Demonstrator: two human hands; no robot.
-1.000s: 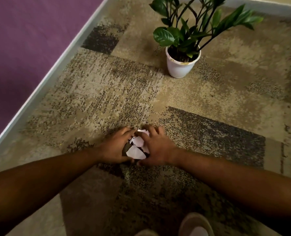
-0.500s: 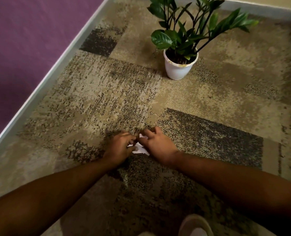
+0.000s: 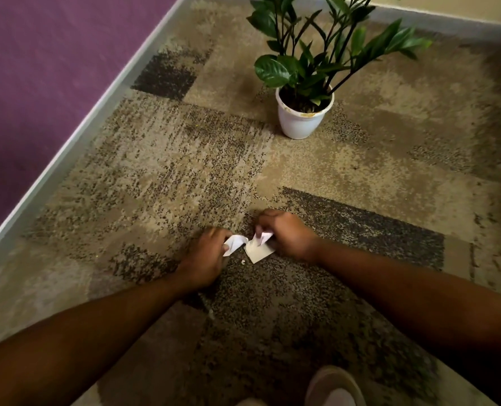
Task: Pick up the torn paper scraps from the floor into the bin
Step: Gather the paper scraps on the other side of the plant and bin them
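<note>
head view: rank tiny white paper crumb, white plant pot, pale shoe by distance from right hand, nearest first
From the right hand:
1. Tiny white paper crumb, on the carpet just below-left of it.
2. White plastic plant pot, straight ahead.
3. Pale shoe, at the bottom edge.

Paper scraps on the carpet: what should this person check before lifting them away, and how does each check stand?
1. Left hand grips a white scrap: ok.
2. Right hand grips paper scraps: ok.
3. All bits gathered: not ok, a tiny crumb lies on the carpet.
4. Bin within sight: not ok, none in view.
5. Potted plant apart from the hands: ok.
</note>
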